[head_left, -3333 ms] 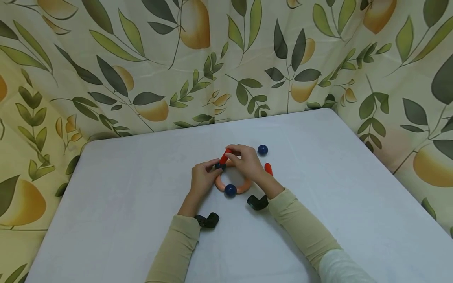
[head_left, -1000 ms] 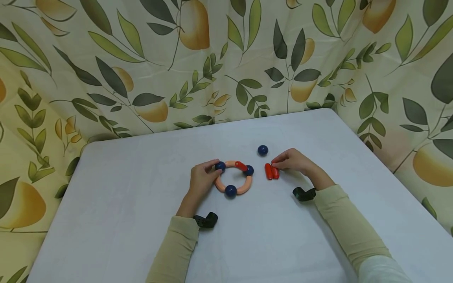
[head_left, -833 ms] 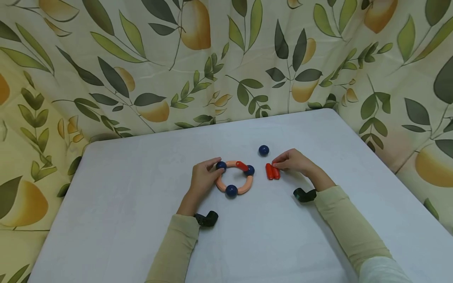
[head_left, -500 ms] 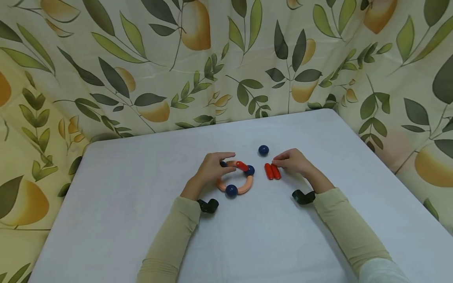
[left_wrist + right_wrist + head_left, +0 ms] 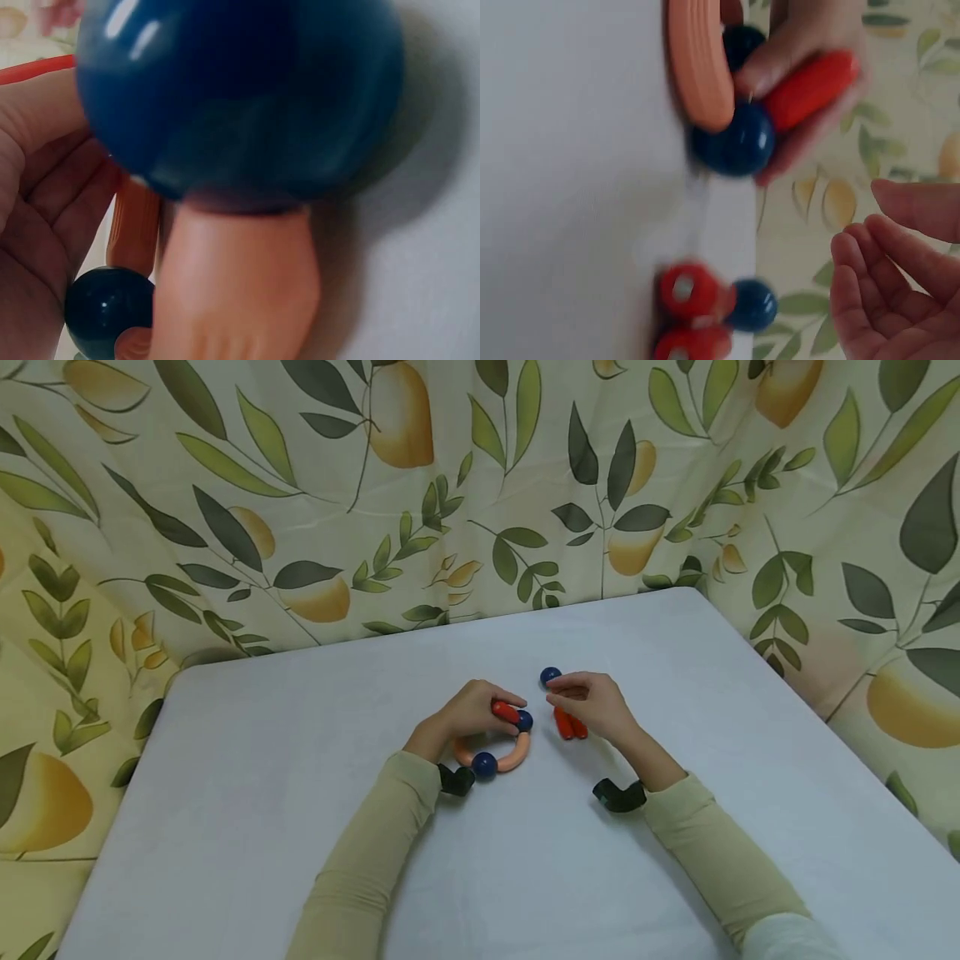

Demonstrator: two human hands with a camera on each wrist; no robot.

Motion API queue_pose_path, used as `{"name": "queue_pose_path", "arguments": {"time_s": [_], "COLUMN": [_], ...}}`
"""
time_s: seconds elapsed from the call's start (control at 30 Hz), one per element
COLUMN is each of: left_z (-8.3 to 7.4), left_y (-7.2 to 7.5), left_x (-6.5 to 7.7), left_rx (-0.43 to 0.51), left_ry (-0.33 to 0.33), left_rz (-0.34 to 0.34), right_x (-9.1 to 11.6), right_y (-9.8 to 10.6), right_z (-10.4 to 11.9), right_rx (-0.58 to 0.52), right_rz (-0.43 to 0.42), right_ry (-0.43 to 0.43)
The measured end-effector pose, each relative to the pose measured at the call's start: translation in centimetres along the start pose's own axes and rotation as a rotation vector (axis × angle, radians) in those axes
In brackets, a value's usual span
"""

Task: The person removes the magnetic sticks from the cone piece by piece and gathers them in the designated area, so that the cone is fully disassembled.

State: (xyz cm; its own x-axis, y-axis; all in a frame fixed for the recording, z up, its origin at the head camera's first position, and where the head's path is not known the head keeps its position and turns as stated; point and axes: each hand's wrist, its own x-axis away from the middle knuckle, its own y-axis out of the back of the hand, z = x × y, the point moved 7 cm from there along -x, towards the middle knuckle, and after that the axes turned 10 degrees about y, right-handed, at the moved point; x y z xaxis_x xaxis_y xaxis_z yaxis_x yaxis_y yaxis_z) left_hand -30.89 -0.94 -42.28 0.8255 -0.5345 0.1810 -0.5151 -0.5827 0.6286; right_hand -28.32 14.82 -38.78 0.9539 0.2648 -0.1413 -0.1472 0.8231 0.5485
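Hands partly hide ring, red rods — loose blue ball, curtain beyond.

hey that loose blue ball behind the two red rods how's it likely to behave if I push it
The loose blue ball would probably roll, being round and on a white tabletop. Its glossy highlight suggests a smooth, perhaps slippery surface. Pushed nearer, it might bump the red rods.
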Motion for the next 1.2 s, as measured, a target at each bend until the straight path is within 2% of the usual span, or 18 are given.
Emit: {"name": "queue_pose_path", "arguments": {"time_s": [0.17,0.23,0.3,0.43,0.53,0.7,0.93,1.1,1.2], "left_z": [0.0,-0.2,-0.5,-0.9,-0.9,-0.8,-0.8,-0.6,-0.5], "left_y": [-0.1,-0.1,0.0,0.1,0.1,0.2,0.1,0.1,0.0], "left_x": [0.1,0.2,0.3,0.4,0.4,0.5,0.5,0.4,0.3], "left_rx": [0.051,0.054,0.042,-0.006,-0.031,-0.047,-0.037,-0.026,-0.009], "left_ry": [0.000,-0.028,-0.064,-0.101,-0.088,-0.076,-0.065,-0.041,-0.021], "left_rz": [-0.015,-0.031,-0.046,-0.074,-0.081,-0.105,-0.115,-0.099,-0.084], "right_x": [0.5,0.4,0.3,0.1,0.0,0.0,0.1,0.1,0.1], "right_y": [-2.4,-3.3,-4.0,-4.7,-4.8,-5.1,-5.5,-5.5,-5.3], "right_z": [4.1,5.3,6.0,6.5,6.3,6.2,6.7,6.9,6.9], "right_rx": [0.049,0.073,0.087,0.158,0.212,0.238,0.339,0.321,0.281], "right_rz": [0.010,0.018,0.020,0.008,0.023,0.054,0.045,0.039,0.037], "right_ry": [0.254,0.337,0.382,0.391,0.344,0.300,0.373,0.424,0.425]}}
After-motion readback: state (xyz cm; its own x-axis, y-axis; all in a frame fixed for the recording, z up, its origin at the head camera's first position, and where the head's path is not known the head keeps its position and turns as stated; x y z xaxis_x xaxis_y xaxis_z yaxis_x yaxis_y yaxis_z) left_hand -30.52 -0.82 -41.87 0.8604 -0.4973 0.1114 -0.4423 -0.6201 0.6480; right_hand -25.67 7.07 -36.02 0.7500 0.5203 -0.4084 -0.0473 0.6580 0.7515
